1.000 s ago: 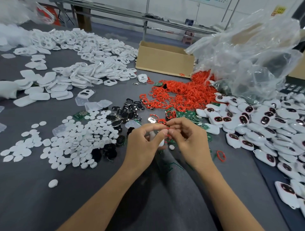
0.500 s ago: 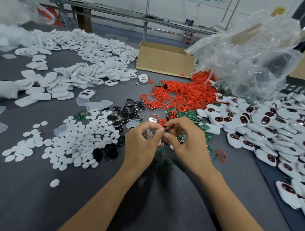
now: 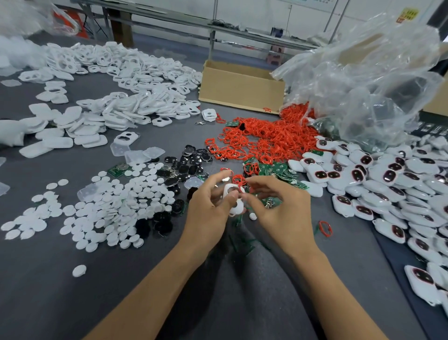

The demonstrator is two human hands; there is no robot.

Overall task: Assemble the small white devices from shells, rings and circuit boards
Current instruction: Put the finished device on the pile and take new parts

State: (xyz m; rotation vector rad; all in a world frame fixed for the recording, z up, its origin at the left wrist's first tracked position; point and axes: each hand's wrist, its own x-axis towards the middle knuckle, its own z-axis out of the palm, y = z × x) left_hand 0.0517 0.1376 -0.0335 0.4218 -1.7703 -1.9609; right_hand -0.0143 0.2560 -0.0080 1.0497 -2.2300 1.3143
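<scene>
Fingers [image 3: 231, 196] of left hand [image 3: 208, 214] pinch white shell [image 3: 237, 207], length pointing away.

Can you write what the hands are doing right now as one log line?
left hand: holds white shell | right hand: pinches red ring at shell | stage: ring fitting

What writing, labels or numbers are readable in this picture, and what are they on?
No text is readable here.
Yellow sign, top right: dark characters, too blurred.
Wall poster, top edge: cut off, too small.
Dark items, far right: white marks, too small.
Cardboard box: no print visible.
White shell held by the left hand, red ring pinched by the right hand: no print visible.
</scene>
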